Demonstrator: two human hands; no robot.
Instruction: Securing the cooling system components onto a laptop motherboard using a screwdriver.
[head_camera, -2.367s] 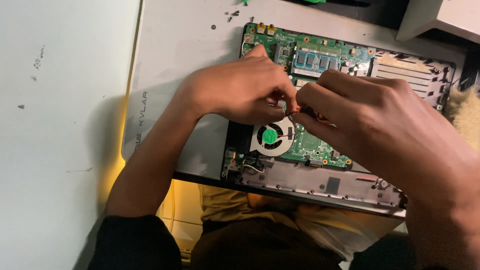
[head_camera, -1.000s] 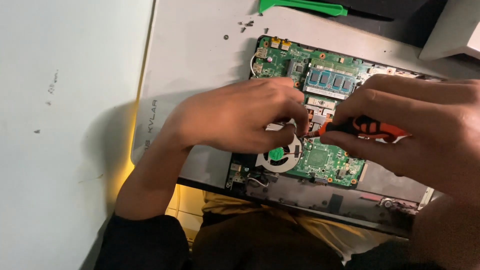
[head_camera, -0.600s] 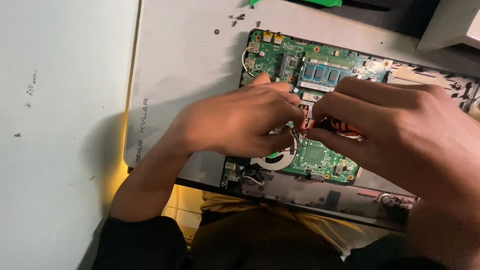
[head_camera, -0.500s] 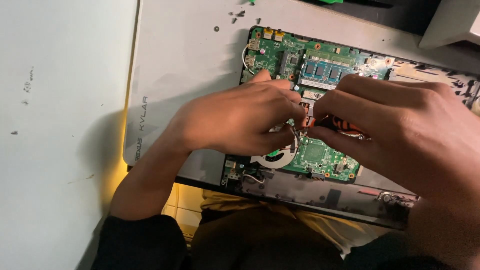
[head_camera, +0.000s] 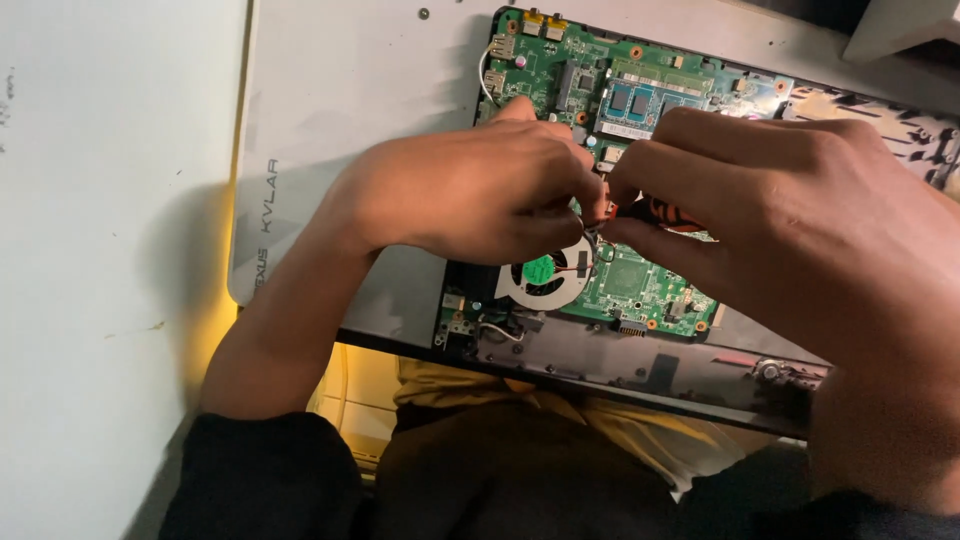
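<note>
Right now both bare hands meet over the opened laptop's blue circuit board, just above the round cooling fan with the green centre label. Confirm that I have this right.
Not quite: the circuit board is green, not blue, as the head view shows. The rest holds: the left hand and right hand meet over it, just above the round cooling fan with the green centre label.

Under our fingers (head_camera: 560, 200) we see a green circuit board (head_camera: 640, 285), a green-centred silver fan (head_camera: 545, 275), an orange-and-black screwdriver handle (head_camera: 660, 212), and a white tabletop (head_camera: 100, 250).
</note>
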